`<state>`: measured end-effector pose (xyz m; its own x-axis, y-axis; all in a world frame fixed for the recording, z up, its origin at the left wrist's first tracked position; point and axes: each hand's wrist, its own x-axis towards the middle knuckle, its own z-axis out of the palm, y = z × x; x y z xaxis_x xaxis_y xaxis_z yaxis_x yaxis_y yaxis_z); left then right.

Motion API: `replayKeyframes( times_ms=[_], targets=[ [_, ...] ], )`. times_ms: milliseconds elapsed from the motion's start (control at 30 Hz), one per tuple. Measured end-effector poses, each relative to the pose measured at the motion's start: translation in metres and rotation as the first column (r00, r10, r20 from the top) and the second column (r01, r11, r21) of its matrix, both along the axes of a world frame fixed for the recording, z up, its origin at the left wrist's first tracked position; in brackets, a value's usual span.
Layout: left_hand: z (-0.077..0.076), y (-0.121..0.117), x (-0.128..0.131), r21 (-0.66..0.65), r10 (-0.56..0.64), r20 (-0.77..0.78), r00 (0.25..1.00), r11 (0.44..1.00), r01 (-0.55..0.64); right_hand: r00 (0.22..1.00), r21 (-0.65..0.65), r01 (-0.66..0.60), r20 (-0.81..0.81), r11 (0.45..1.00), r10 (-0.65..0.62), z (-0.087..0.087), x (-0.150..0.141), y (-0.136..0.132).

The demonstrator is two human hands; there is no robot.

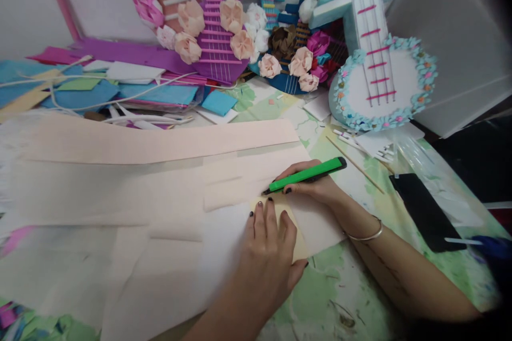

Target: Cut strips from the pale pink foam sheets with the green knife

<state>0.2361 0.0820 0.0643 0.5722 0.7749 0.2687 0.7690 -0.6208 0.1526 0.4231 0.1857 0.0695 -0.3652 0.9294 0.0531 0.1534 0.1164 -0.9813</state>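
Note:
My right hand grips a green utility knife, its dark tip pointing left and down onto pale paper. Just below that tip, my left hand lies with fingers spread over a cream piece of card and the edge of a white sheet. Beneath and around them are large pale peach sheets. A long peach strip stretches across the upper part of these sheets. Whether the blade touches the paper I cannot tell for sure.
Paper-decorated guitar shapes stand at the back, among them a purple one and a light blue one. Coloured paper is piled at the left. To the right lie a thin wooden stick and a black flat object.

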Motion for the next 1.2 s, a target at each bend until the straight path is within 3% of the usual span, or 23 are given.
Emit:
replayKeyframes(
  times_ms=[300, 1200],
  targets=[
    [0.0014, -0.0004, -0.0001, 0.022, -0.007, -0.015, 1.000, 1.000, 0.007, 0.998, -0.058, 0.016, -0.068, 0.998, -0.020, -0.0039, 0.0033, 0.0008],
    [0.0008, 0.0001, -0.0004, 0.022, -0.004, -0.018, 1.000, 1.000, 0.005, 0.999, -0.005, -0.004, -0.032, 1.000, 0.004, -0.0020, 0.0065, 0.0012]
  ],
)
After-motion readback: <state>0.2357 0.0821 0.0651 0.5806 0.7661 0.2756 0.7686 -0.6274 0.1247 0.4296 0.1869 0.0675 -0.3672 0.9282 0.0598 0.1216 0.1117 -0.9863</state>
